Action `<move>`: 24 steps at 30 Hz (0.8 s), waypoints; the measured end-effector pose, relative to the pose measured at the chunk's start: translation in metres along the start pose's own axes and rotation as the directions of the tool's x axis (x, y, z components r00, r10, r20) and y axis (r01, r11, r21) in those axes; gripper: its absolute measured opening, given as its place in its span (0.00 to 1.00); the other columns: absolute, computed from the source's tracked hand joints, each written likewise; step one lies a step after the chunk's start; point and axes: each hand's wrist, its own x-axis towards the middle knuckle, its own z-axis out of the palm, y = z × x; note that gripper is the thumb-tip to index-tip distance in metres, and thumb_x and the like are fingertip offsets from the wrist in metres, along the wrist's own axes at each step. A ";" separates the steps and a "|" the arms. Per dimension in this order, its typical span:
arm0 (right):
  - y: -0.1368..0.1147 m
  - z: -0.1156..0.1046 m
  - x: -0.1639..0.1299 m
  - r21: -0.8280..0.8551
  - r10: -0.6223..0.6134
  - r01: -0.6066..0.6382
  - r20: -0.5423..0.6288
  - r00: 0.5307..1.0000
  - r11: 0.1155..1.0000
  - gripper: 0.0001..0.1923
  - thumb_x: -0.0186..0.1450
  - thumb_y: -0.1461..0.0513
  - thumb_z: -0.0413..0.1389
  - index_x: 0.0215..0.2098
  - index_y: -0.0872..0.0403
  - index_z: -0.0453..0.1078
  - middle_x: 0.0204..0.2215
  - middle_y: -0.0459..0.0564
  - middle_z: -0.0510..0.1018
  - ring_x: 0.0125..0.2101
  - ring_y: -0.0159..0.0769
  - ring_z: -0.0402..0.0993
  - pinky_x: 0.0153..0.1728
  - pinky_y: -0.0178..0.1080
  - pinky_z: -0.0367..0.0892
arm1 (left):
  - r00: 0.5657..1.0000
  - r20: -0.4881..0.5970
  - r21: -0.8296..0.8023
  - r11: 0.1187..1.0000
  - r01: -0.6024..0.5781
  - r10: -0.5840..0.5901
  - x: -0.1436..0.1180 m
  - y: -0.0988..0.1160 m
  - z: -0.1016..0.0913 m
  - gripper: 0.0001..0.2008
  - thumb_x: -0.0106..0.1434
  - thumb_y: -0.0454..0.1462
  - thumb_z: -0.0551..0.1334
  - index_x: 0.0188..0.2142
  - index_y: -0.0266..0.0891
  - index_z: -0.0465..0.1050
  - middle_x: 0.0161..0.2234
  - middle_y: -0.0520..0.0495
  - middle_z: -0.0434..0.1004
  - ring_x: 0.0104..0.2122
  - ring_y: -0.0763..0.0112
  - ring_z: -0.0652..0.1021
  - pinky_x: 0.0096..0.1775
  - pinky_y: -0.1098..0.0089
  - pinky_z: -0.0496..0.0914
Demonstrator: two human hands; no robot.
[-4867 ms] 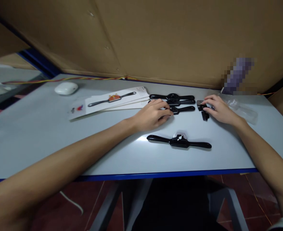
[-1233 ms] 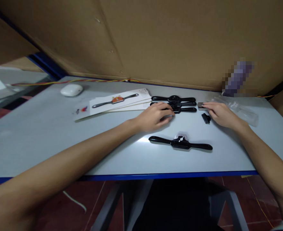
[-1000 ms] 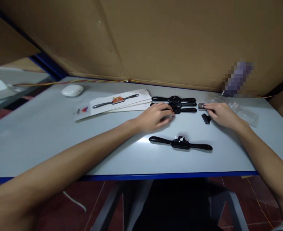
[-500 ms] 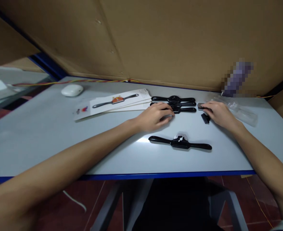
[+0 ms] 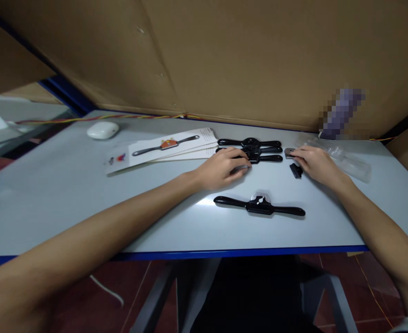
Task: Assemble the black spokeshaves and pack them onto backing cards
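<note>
Head view: both bare hands rest at the far half of a grey table (image 5: 176, 226), the left hand (image 5: 223, 169) and the right hand (image 5: 315, 163) on either side of a row of black two-handled tools (image 5: 269, 150).
Left hand: fingers curled over the near tools' middles; they hide what they touch, so I cannot tell whether they grip.
Right hand: fingertips on the right end of a small metal plate (image 5: 287, 153); pinched or merely pressed, I cannot tell.
Metal plate: just right of the tools' handle ends, left of the right fingertips, that hand being the nearer.
Black piece (image 5: 296, 171): just on the near side of the plate, by the right thumb, long axis slanting nearward and rightward.
Tool row: long axes left to right, the plate beyond their right ends.
Separate tool (image 5: 259, 206): nearer the table's front edge, roughly parallel to the row, apart from both hands.
</note>
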 end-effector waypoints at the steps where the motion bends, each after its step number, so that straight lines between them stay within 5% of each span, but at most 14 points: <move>1: 0.000 0.000 0.000 0.001 0.002 -0.002 0.002 1.000 1.000 0.21 0.78 0.62 0.49 0.57 0.52 0.84 0.55 0.60 0.86 0.53 0.56 0.83 0.55 0.55 0.75 | 1.000 0.002 0.001 1.000 0.003 -0.003 0.000 0.000 0.000 0.20 0.79 0.41 0.52 0.52 0.37 0.83 0.53 0.34 0.83 0.53 0.51 0.81 0.56 0.48 0.76; 13: 0.002 0.004 0.001 -0.003 -0.012 0.012 -0.012 1.000 1.000 0.21 0.78 0.63 0.50 0.57 0.57 0.83 0.53 0.63 0.86 0.52 0.56 0.83 0.54 0.54 0.76 | 0.997 -0.080 -0.026 0.999 -0.024 0.022 -0.001 -0.003 0.003 0.19 0.78 0.41 0.54 0.48 0.37 0.85 0.49 0.36 0.84 0.51 0.54 0.80 0.55 0.51 0.75; 24: 0.003 0.012 -0.001 -0.075 -0.085 0.087 0.027 0.996 0.993 0.28 0.77 0.66 0.45 0.67 0.49 0.78 0.57 0.64 0.76 0.53 0.54 0.76 0.54 0.56 0.73 | 0.991 -0.122 -0.002 0.998 -0.064 0.063 0.000 -0.002 0.003 0.18 0.78 0.39 0.54 0.45 0.37 0.84 0.46 0.38 0.84 0.49 0.56 0.79 0.54 0.55 0.74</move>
